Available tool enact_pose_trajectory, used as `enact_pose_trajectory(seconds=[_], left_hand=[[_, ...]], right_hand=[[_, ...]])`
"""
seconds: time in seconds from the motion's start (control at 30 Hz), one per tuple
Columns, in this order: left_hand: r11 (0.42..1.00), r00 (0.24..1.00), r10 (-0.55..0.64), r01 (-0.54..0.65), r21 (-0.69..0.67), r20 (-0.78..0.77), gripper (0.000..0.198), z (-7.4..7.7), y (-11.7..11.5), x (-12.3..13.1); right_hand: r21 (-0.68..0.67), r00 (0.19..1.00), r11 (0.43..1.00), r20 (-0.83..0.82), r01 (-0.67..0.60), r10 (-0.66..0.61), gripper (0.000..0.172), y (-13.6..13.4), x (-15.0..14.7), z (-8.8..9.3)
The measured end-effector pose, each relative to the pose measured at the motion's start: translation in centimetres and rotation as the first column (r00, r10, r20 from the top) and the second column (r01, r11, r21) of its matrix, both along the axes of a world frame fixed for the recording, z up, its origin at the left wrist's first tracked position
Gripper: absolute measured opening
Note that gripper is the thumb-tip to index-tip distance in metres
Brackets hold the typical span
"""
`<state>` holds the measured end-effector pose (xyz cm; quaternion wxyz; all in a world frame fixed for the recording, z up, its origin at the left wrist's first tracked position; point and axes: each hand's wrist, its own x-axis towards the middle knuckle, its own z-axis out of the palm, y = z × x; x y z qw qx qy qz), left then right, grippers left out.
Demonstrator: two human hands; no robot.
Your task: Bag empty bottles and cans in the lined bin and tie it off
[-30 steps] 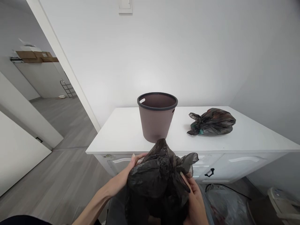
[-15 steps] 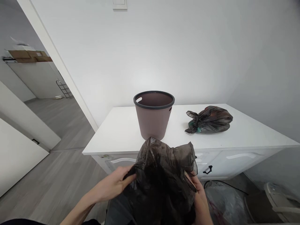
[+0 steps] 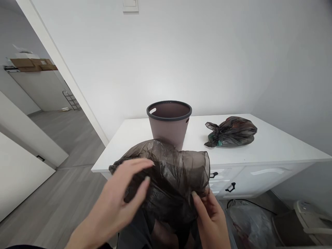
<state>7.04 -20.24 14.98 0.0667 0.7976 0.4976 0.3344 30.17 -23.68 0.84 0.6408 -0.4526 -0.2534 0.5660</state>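
Note:
A thin, dark, see-through plastic bag (image 3: 171,173) hangs crumpled in front of me, below a brown waste bin (image 3: 169,122) that stands empty on a white cabinet top (image 3: 272,145). My left hand (image 3: 121,197) lies against the bag's left side with its fingers stretched out and spread. My right hand (image 3: 210,214) pinches the bag's lower right edge between thumb and fingers. The bag's lower part drops out of view.
A tied, filled dark bag (image 3: 230,132) lies on the cabinet top right of the bin. Below are white drawers with black handles (image 3: 230,187). A clear bag (image 3: 246,221) and a white object (image 3: 313,221) sit on the floor at right. An open doorway (image 3: 38,103) is at left.
The bag has been spread wider to the left and lifted. My left hand has let go of its pinch and opened flat against the bag. My right hand keeps its grip.

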Motion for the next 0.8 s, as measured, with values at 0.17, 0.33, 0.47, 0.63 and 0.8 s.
enact_pose_trajectory(seconds=[0.17,0.33,0.47,0.63,0.8], left_hand=[[0.905,0.969,-0.218,0.244,-0.348,0.114,0.031,1.5,-1.3,5.8],[0.868,0.977,-0.139,0.197,-0.455,0.159,0.028,0.3,0.0,6.9],[0.855,0.975,-0.016,0.128,-0.502,0.221,0.038,0.9,0.8,5.3],[0.843,0.959,0.038,0.121,-0.524,0.282,0.039,2.4,1.3,2.6],[0.889,0.950,0.190,-0.060,-0.454,0.246,0.037,3.6,1.4,2.1]], right_hand=[[0.120,0.989,0.992,0.143,-0.049,0.031,0.040,-1.0,-1.0,2.0],[0.137,0.986,0.987,0.154,-0.084,0.063,0.035,-1.5,-1.0,3.7],[0.051,0.987,0.997,0.153,-0.053,0.045,0.040,-1.6,0.4,4.2],[0.004,0.985,0.999,0.167,0.050,-0.050,0.045,-1.5,1.6,4.1],[0.046,0.975,0.998,0.213,0.050,-0.058,0.046,-1.8,1.9,3.9]])
